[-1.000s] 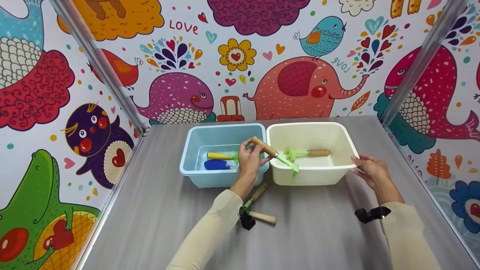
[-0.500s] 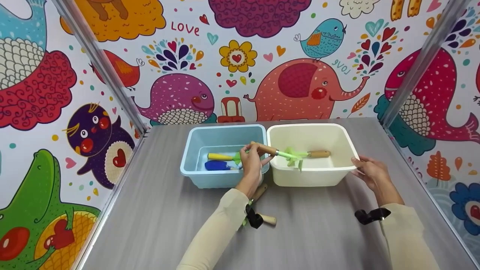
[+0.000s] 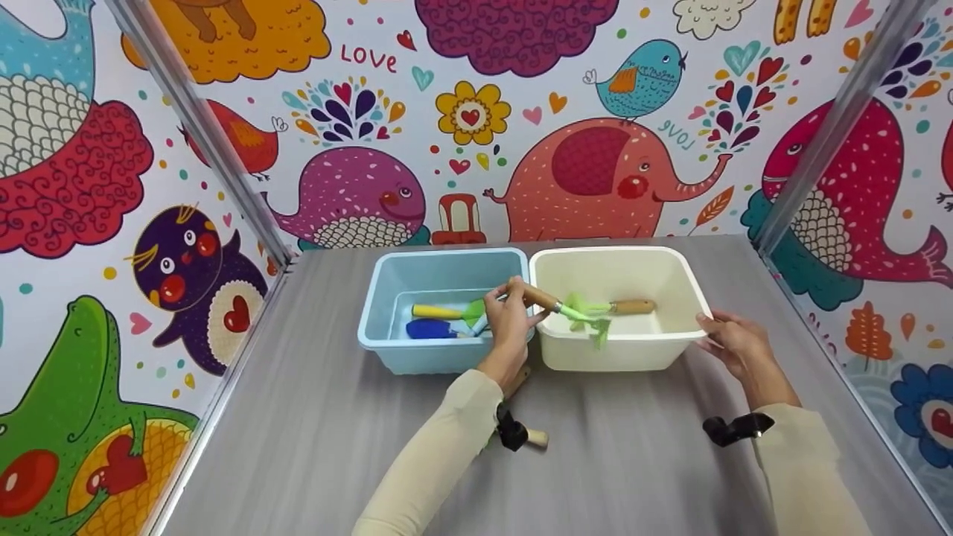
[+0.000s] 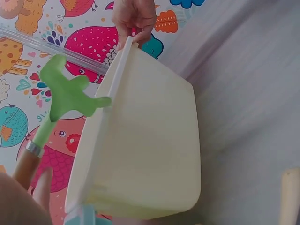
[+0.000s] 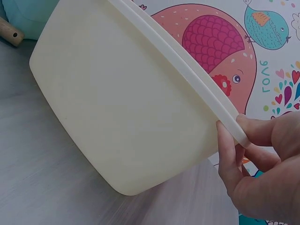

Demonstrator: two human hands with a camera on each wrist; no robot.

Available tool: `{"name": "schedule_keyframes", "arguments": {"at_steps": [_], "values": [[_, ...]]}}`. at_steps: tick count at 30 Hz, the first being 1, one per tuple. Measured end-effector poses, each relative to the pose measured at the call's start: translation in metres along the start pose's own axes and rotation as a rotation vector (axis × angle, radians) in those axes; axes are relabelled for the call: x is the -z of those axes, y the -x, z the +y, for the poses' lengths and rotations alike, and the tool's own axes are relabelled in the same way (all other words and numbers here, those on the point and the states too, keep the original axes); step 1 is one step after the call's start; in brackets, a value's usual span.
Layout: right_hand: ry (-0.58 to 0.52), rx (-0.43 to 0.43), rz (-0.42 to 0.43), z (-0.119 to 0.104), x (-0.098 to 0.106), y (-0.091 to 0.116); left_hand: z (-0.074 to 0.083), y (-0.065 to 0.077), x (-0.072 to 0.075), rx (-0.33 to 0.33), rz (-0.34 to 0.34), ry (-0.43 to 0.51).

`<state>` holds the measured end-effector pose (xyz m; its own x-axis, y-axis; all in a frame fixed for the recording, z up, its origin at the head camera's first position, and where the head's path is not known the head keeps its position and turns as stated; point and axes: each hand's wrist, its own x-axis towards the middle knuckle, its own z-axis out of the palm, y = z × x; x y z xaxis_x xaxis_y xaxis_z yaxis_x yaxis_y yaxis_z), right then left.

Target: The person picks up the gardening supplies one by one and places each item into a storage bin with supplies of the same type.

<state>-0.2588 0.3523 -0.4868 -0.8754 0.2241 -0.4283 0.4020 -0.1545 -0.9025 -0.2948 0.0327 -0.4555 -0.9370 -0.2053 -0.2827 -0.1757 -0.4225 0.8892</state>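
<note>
My left hand holds a small green garden rake by its wooden handle. In the head view, its tines overlap the front rim of the cream bin. Inside that bin lies another green tool with a wooden handle. At the bin's right front corner, my right hand pinches the rim between thumb and fingers, as the right wrist view confirms. Beside my left hand stands the light blue bin, holding a yellow-handled tool and a blue-headed one.
On the grey table, in front of the bins, wooden-handled tools lie partly hidden under my left forearm; one pale handle pokes out. Both bins stand side by side. Behind them rises a patterned wall with metal posts at its corners.
My left hand has shifted a little to the right with the rake, bringing its head farther over the cream bin's front rim. My right hand stays on the rim.
</note>
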Motion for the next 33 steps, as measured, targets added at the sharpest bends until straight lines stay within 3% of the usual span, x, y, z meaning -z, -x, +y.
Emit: {"name": "schedule_keyframes", "arguments": {"at_steps": [6, 15, 24, 33], "values": [[-0.028, -0.023, 0.001, -0.001, 0.001, 0.001, 0.001, -0.001, 0.0, 0.032, 0.034, -0.043], [-0.006, 0.011, -0.003, 0.003, 0.0, 0.0, 0.007, -0.003, -0.001, 0.058, 0.068, 0.038], [-0.054, -0.011, -0.011, 0.002, 0.0, 0.001, 0.006, -0.005, -0.006, 0.098, 0.096, 0.082], [-0.044, -0.04, -0.001, -0.002, 0.001, 0.002, -0.002, -0.003, -0.012, 0.066, 0.075, 0.04]]}}
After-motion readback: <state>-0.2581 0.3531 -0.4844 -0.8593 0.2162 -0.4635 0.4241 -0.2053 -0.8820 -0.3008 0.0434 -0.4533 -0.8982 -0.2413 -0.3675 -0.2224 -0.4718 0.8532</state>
